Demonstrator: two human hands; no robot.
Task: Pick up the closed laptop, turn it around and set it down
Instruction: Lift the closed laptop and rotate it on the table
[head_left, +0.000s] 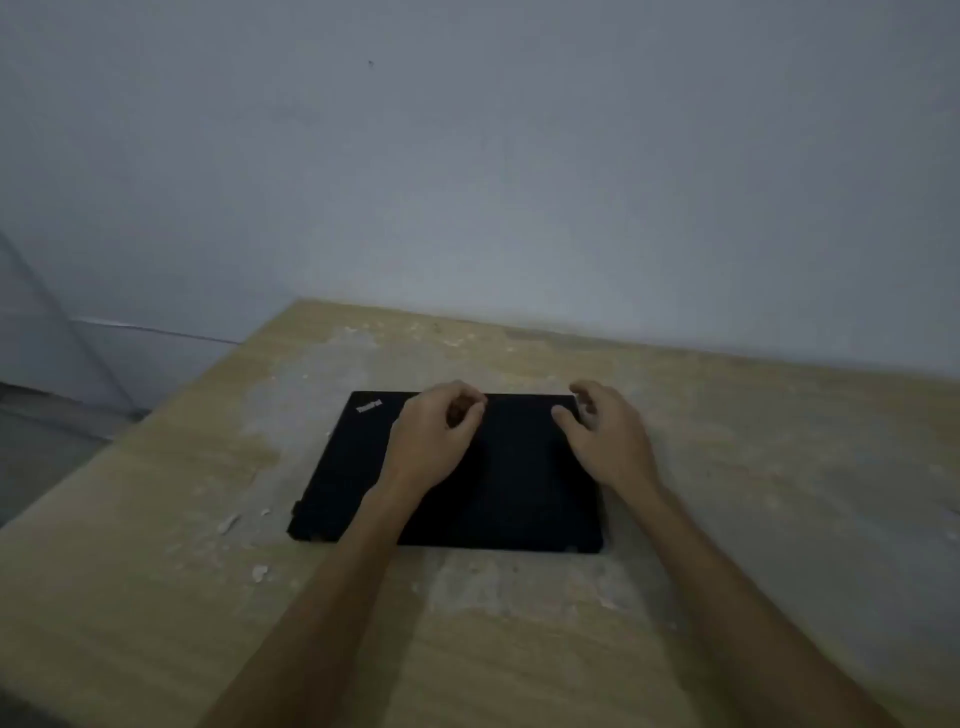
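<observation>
A closed black laptop (343, 467) lies flat on a worn wooden table (727, 467), its logo at the far left corner. My left hand (434, 441) hovers over the lid's middle with the fingers curled loosely inward and nothing in them. My right hand (605, 441) is over the far right corner of the laptop, fingers bent and apart, the fingertips near the lid's far edge. Neither hand shows a clear grip on the laptop.
The table's far edge meets a grey wall (519, 182). Its left edge (156, 415) drops off to the floor. Pale flakes and scuffed patches (228, 525) dot the wood around the laptop.
</observation>
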